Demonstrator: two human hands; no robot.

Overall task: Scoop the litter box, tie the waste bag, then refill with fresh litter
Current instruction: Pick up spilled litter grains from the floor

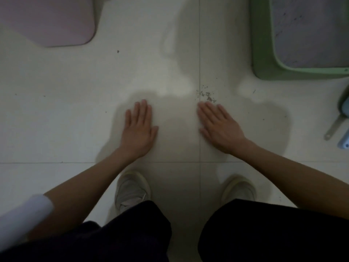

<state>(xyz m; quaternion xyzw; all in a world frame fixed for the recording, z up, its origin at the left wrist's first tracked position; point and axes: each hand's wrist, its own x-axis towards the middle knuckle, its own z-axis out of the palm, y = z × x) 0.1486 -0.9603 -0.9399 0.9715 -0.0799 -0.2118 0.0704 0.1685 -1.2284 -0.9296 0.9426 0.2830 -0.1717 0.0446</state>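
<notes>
A green litter box [264,53] stands on the floor at the top right, its inside pale grey with a few dark specks. My left hand [138,127] and my right hand [219,127] are stretched out over the white tiled floor, palms down, fingers straight, holding nothing. A small scatter of litter grains [205,94] lies on the tile just beyond my right fingertips. At the right edge a grey metal handle [335,127] sticks out beside blue and green plastic things [344,110]; what they are I cannot tell.
A pale pink rounded object [47,21] lies on the floor at the top left. My two shoes [132,188] stand on the tiles below my hands, with dark trousers at the bottom. A white sleeve [22,218] shows at the lower left.
</notes>
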